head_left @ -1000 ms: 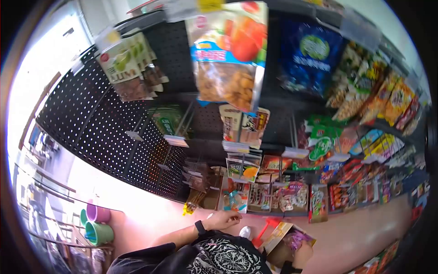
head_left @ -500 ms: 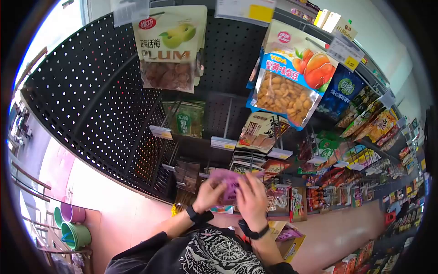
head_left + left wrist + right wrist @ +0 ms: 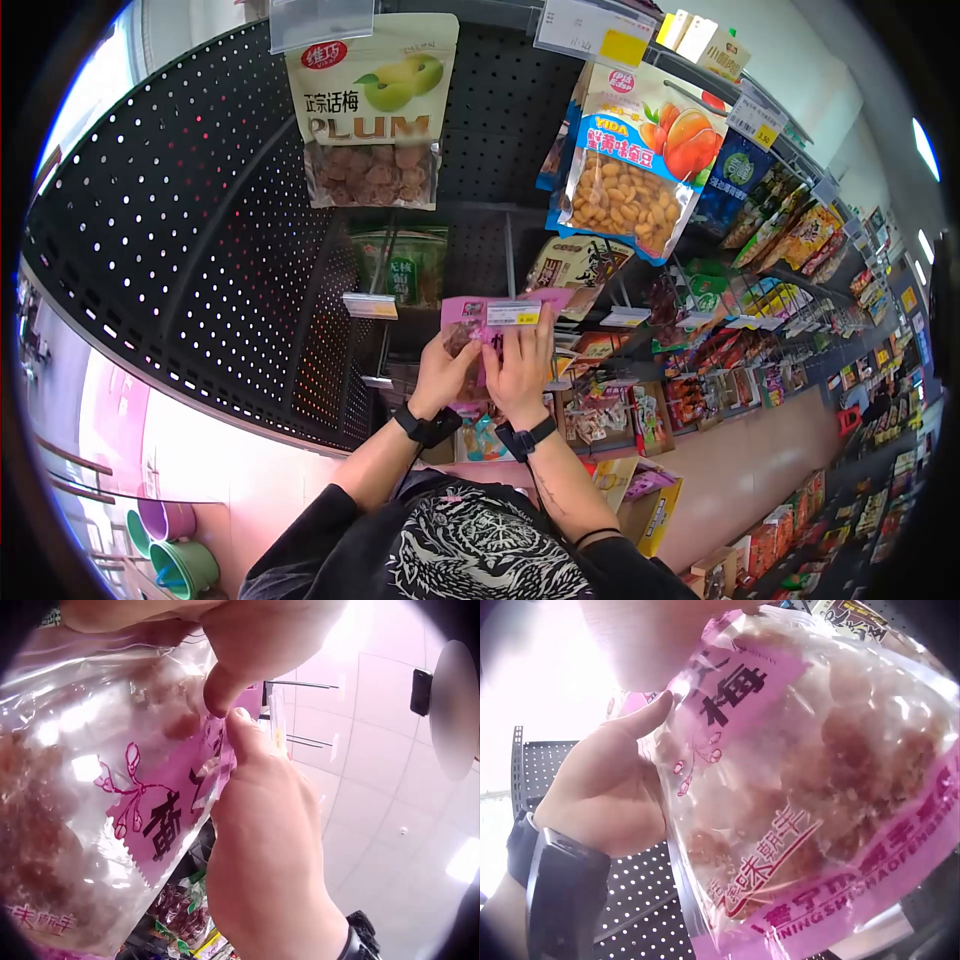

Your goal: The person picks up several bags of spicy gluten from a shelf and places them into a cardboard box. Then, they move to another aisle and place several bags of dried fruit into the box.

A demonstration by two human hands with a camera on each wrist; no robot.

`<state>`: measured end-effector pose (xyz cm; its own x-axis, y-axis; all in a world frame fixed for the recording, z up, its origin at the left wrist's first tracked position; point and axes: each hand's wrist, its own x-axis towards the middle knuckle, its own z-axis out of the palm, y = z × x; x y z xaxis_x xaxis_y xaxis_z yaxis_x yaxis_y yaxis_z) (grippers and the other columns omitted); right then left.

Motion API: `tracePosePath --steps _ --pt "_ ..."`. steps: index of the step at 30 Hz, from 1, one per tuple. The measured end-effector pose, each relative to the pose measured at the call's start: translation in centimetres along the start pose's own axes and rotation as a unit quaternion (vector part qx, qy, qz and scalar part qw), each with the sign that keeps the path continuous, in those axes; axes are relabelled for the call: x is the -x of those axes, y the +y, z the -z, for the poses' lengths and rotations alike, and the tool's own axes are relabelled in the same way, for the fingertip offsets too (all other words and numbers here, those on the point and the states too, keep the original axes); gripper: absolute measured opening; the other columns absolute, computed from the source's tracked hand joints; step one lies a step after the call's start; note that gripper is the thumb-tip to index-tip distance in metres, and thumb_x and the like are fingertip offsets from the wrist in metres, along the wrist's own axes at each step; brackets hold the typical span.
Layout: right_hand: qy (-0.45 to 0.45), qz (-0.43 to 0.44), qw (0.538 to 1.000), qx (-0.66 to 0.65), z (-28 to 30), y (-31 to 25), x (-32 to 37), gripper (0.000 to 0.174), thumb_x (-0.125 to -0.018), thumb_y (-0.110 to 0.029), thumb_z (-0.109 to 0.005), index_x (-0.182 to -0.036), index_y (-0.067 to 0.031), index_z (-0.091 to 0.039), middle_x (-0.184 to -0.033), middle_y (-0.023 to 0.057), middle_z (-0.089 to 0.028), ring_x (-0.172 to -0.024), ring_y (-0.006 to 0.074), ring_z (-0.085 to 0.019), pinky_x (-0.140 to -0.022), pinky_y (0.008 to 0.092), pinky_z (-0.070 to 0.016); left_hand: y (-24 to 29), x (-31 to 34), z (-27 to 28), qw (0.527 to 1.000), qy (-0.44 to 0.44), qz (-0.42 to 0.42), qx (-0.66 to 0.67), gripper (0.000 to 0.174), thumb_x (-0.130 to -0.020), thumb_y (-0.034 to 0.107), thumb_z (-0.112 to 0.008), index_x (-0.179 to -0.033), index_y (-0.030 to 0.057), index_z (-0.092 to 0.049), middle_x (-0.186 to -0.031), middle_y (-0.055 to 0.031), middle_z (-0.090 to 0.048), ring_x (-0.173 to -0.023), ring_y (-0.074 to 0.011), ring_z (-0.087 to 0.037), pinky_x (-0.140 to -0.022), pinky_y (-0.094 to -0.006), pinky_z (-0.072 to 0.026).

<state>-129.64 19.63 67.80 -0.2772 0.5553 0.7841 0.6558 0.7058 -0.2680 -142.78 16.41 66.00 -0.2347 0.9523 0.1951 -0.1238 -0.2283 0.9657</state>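
Both hands pinch a pink-and-clear bag of brownish dried fruit (image 3: pixel 463 308) at the shelf front. The left hand (image 3: pixel 443 372) grips its left part; the right hand (image 3: pixel 520 372) has fingers raised beside the price label (image 3: pixel 514 313), which overlaps the bag's top. In the left wrist view, the left hand (image 3: pixel 277 637) is above and the right hand (image 3: pixel 262 825) below, thumbs meeting at the edge of the bag (image 3: pixel 157 817). In the right wrist view, the left hand (image 3: pixel 607 787) and right hand (image 3: pixel 652 637) hold the bag (image 3: pixel 780 750). Whether the hook passes through it, I cannot tell.
A plum bag (image 3: pixel 375 120) and a nut bag (image 3: pixel 635 170) hang above. Green bags (image 3: pixel 405 270) hang left of the hands, another pack (image 3: pixel 575 270) to the right. An open carton (image 3: pixel 655 510) with purple packs is at lower right; buckets (image 3: pixel 185 565) stand lower left.
The right hand was at the carton a second ago, then both hands met on the bag before the chest. They have since raised it to the price label, and the view has shifted.
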Motion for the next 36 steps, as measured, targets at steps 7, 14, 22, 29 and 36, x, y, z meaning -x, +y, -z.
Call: tracePosePath --steps 7,14,22,29,36 --pt "0.009 0.017 0.998 0.057 -1.0 0.0 -1.1 0.031 -0.085 -0.029 -0.063 -0.104 -0.0035 -0.062 -0.137 0.0237 -0.042 -0.133 0.0475 -0.028 -0.107 0.0621 -0.0223 0.3 -1.3 0.4 0.999 0.004 0.046 0.019 0.023 -0.089 0.007 -0.059 -0.111 -0.0021 -0.059 -0.099 -0.0065 -0.067 -0.09 -0.0119 -0.06 -0.081 -0.0276 -0.0475" --pt "-0.03 0.004 0.998 0.05 0.0 0.0 -1.1 0.035 -0.086 -0.035 -0.061 -0.107 -0.0067 -0.064 -0.14 0.0199 -0.041 -0.134 0.0461 -0.028 -0.107 0.0607 -0.021 0.5 -0.1 0.4 0.999 0.012 0.03 -0.019 0.024 -0.088 0.007 -0.061 -0.11 -0.0021 -0.059 -0.098 -0.0073 -0.067 -0.09 -0.0126 -0.06 -0.081 -0.0276 -0.0478" --pt "-0.057 0.032 0.996 0.059 0.2 0.0 -0.7 0.037 -0.086 -0.036 -0.061 -0.109 -0.0084 -0.064 -0.138 0.0172 -0.045 -0.135 0.0454 -0.027 -0.105 0.0647 -0.0182 0.2 0.4 1.0 0.999 0.008 0.026 -0.027 0.023 -0.088 0.009 -0.063 -0.108 -0.0017 -0.059 -0.1 -0.0061 -0.066 -0.088 -0.0113 -0.06 -0.081 -0.0268 -0.0471" --pt "-0.028 0.013 0.998 0.047 -0.6 0.7 -1.5 0.045 -0.085 -0.035 -0.062 -0.12 -0.0073 -0.06 -0.142 0.0169 -0.042 -0.137 0.0437 -0.025 -0.107 0.0637 -0.017 1.1 -0.8 0.2 1.0 0.006 0.018 -0.018 0.026 -0.088 0.008 -0.063 -0.112 -0.002 -0.06 -0.101 -0.0069 -0.067 -0.092 -0.0109 -0.06 -0.083 -0.0266 -0.0473" --pt "-0.037 0.014 0.999 0.03 -0.8 1.8 -0.2 0.046 -0.085 -0.034 -0.062 -0.123 -0.0078 -0.057 -0.145 0.0166 -0.039 -0.138 0.0435 -0.025 -0.108 0.0632 -0.016 -1.0 -0.3 -0.1 0.999 0.002 0.02 -0.043 0.025 -0.09 0.009 -0.061 -0.111 -0.0025 -0.056 -0.094 -0.0074 -0.066 -0.061 -0.0082 -0.059 -0.047 -0.0224 -0.0474"
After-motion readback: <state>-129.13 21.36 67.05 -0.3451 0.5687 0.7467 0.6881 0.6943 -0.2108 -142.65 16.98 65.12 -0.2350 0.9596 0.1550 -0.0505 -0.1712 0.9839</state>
